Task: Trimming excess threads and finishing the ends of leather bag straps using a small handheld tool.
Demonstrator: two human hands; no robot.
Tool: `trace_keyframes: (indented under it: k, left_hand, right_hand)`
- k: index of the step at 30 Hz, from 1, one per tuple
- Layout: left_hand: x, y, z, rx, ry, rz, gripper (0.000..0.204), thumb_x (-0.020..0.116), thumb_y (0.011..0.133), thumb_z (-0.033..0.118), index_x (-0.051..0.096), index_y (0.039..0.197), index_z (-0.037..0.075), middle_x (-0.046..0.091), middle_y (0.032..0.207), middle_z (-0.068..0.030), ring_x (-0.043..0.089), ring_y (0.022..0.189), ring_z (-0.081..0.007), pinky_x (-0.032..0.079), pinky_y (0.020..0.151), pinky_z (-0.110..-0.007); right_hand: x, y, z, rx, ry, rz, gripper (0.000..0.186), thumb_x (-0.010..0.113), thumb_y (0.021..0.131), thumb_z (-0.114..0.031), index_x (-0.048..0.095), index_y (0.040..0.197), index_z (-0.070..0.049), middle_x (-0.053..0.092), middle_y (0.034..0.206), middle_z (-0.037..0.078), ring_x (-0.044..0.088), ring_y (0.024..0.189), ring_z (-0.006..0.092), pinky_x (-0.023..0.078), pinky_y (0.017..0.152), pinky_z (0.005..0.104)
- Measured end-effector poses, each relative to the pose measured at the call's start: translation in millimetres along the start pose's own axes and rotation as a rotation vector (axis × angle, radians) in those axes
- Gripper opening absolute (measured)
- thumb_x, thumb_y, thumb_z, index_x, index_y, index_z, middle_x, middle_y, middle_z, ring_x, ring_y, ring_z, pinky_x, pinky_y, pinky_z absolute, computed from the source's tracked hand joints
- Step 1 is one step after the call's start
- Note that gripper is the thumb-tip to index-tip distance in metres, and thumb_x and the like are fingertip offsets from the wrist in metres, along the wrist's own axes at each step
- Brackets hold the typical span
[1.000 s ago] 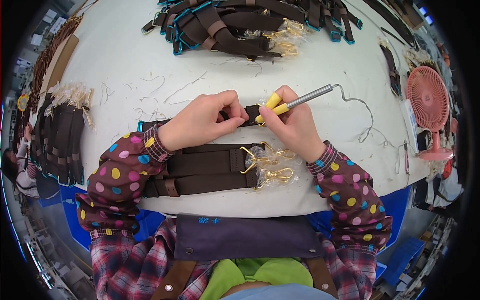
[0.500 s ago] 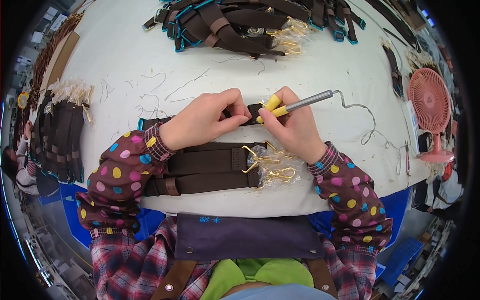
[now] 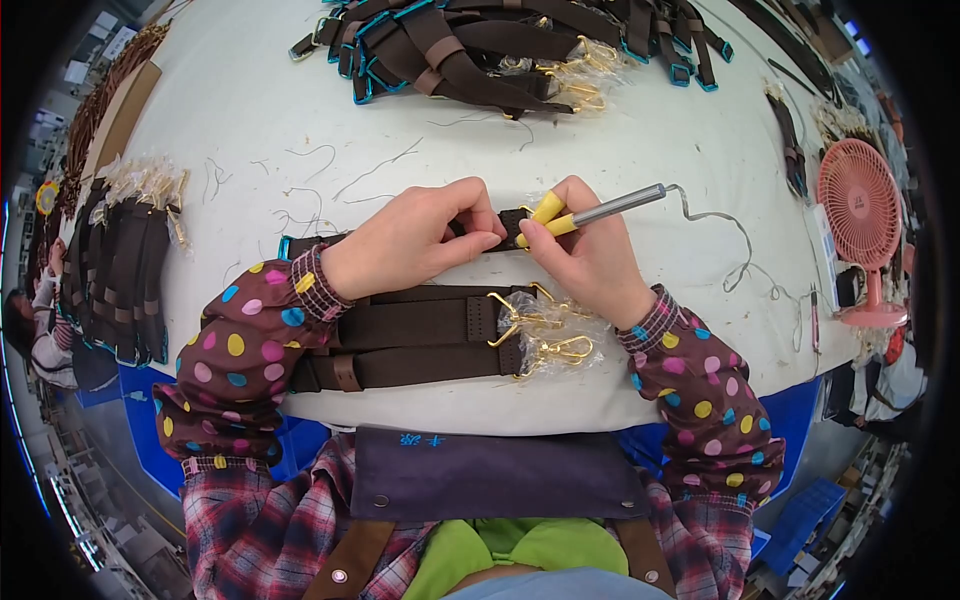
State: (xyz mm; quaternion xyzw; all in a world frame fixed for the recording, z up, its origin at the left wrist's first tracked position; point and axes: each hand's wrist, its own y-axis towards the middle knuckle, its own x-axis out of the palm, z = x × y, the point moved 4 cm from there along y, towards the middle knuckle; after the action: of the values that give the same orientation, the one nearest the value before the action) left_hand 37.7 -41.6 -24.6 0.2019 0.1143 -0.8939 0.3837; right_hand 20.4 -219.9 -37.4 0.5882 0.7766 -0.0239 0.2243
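My left hand (image 3: 415,235) pinches a dark brown strap (image 3: 512,228) near its stitched end, thumb and forefinger together on it. The strap lies across the table under the hand, and a blue-wrapped buckle (image 3: 285,247) shows at its left end. In my right hand (image 3: 592,255) is a corded pen-shaped tool (image 3: 620,205) with a grey barrel and yellow grip, held close to the strap end. A yellow cover (image 3: 547,207) sits on the right forefinger. The tool's tip is hidden. Below the hands lie more brown straps (image 3: 410,322) with gold snap hooks (image 3: 562,348) in clear plastic.
A heap of straps (image 3: 450,50) lies at the far side, and another bundle (image 3: 115,270) hangs over the left edge. Loose threads (image 3: 375,170) are scattered on the white table (image 3: 640,130). At right stands a pink fan (image 3: 860,210), near the tool's cord (image 3: 745,250).
Almost nothing differs. Both hands keep their grips on the strap and the pen-shaped tool, and the whole view has shifted very slightly.
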Motion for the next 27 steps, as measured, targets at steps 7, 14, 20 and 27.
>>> trace_keyframes:
  k: [7,14,20,27]
  left_hand:
    - [-14,-3,15,0.237,0.175,-0.275,0.015,0.065,0.087,0.009,0.055,0.096,0.003,0.065,0.103,-0.0101,0.065,0.083,-0.0175,0.052,0.067,-0.03]
    - [-9,27,12,0.133,0.333,-0.184,0.017,0.067,0.085,0.009,0.059,0.099,0.004,0.06,0.09,-0.0071,0.06,0.08,-0.0172,0.05,0.07,-0.029]
    - [-6,35,6,0.137,0.312,-0.244,0.013,0.067,0.085,0.01,0.059,0.093,0.003,0.058,0.088,-0.0062,0.058,0.076,-0.018,0.048,0.068,-0.03]
    - [-3,32,3,0.112,0.324,-0.159,0.011,0.065,0.086,0.01,0.058,0.092,0.004,0.058,0.088,-0.0063,0.058,0.077,-0.0208,0.048,0.069,-0.032]
  right_hand:
    - [-4,-2,2,0.044,0.16,0.065,0.02,0.066,0.086,-0.01,0.048,0.087,-0.002,0.056,0.068,0.002,0.055,0.058,0.006,0.042,0.05,0.0226]
    - [-7,-1,1,0.037,0.074,0.044,0.019,0.066,0.085,-0.01,0.048,0.087,-0.003,0.054,0.066,0.001,0.051,0.056,0.0052,0.041,0.05,0.0223]
    - [-6,-1,4,0.042,0.055,0.038,0.02,0.066,0.084,-0.011,0.048,0.086,-0.003,0.053,0.065,0.002,0.051,0.055,0.0065,0.04,0.049,0.0235]
    - [-6,0,4,0.042,0.041,0.042,0.02,0.066,0.084,-0.011,0.048,0.086,-0.003,0.054,0.065,0.003,0.052,0.054,0.0081,0.041,0.05,0.0242]
